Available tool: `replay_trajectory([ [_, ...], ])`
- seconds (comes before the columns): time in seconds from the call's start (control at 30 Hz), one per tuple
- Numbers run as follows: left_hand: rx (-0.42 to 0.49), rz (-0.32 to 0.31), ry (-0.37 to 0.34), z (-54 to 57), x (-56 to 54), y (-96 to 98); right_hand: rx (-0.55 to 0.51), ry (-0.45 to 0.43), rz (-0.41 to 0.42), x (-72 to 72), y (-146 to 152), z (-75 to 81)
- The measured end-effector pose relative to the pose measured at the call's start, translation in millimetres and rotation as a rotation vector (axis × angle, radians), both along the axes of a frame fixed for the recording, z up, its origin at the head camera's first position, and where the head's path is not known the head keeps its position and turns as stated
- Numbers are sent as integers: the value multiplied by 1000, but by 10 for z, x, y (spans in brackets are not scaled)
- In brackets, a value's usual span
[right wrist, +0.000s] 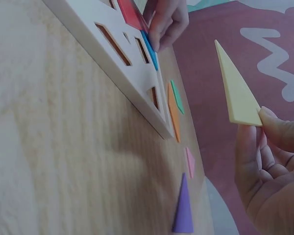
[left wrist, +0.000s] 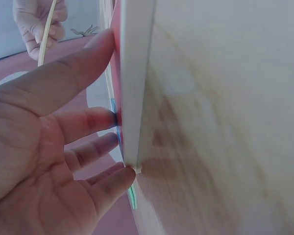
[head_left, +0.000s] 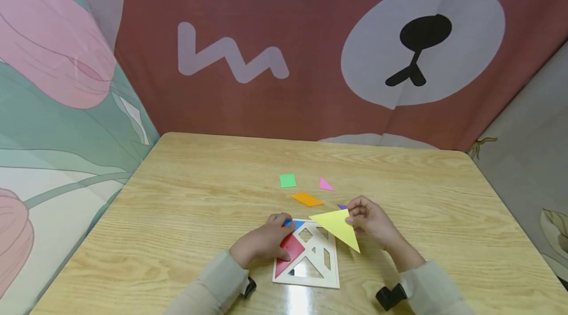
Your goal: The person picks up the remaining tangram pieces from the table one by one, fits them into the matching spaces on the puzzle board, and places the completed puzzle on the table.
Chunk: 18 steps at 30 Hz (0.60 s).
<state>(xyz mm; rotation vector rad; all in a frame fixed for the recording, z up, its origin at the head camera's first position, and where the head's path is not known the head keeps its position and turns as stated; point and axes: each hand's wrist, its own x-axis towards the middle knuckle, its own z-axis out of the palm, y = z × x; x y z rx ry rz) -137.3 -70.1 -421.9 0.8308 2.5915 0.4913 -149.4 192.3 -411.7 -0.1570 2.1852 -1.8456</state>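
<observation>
A pale wooden tangram board (head_left: 329, 280) with cut-out openings lies on the table. In its left part sit a red triangle (head_left: 294, 247) and a blue piece (head_left: 300, 225). My left hand (head_left: 262, 241) rests on the board's left side, thumb on the red triangle and fingertips at the blue piece and the board's edge. Above the board's right side, my right hand (head_left: 373, 222) pinches a yellow triangle (head_left: 338, 225) by one corner between thumb and fingers. The right wrist view shows this yellow triangle (right wrist: 237, 98) held up off the board.
Beyond the board lie a green square (head_left: 287, 180), an orange parallelogram (head_left: 307, 199) and a pink triangle (head_left: 326, 184). A purple triangle (right wrist: 183, 208) lies partly behind the right hand in the head view. Printed cloth (head_left: 310, 98) hangs behind the wooden table (head_left: 199, 182).
</observation>
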Motion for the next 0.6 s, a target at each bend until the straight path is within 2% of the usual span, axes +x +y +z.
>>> replay_trajectory([
  [0.3, -9, 0, 8, -30, -13, 8, -10, 17, 63, 38, -52, -45],
  [0.6, -11, 12, 7, 2, -8, 14, 5, 29, 75, 46, -100, -76],
])
